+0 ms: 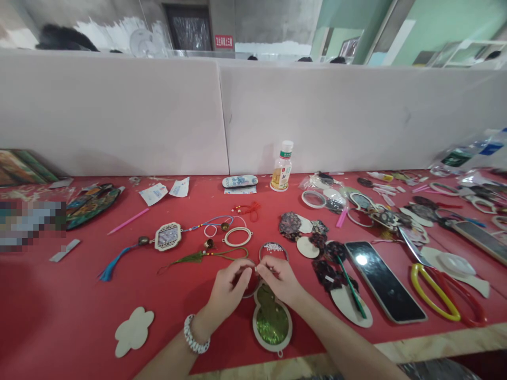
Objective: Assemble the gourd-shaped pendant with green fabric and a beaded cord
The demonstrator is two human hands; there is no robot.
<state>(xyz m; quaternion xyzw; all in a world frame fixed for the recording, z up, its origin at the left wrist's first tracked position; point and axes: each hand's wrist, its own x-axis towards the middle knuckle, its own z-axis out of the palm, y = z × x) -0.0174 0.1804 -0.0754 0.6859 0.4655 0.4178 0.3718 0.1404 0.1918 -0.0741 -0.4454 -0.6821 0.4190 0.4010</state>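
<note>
1. Fingertips, at the far end of the gourd-shaped pendant (272, 323): the right hand (283, 279) appears to pinch a tiny pale piece (255, 268) between thumb and forefinger; the left hand (232, 287) curls just beside it, and whether it is clamped on anything cannot be told
2. Likeliest mishap: the tiny pale piece could slip from a loose pinch and be lost beyond the pendant
3. Second hazard: the round dish (288, 255) of white beads (274, 247) sits just beyond the pendant, close to the right knuckles; a forward jerk could tip it and scatter the beads
4. Third hazard: a lowered right wrist could nudge the pendant aside
5. Appearance: the pendant lies flat on the red tabletop (79, 316), between the forearms; a pale, wood-like, two-lobed rim encloses glossy green filling, glittering in the lower lobe, with a small loop at the near end
</note>
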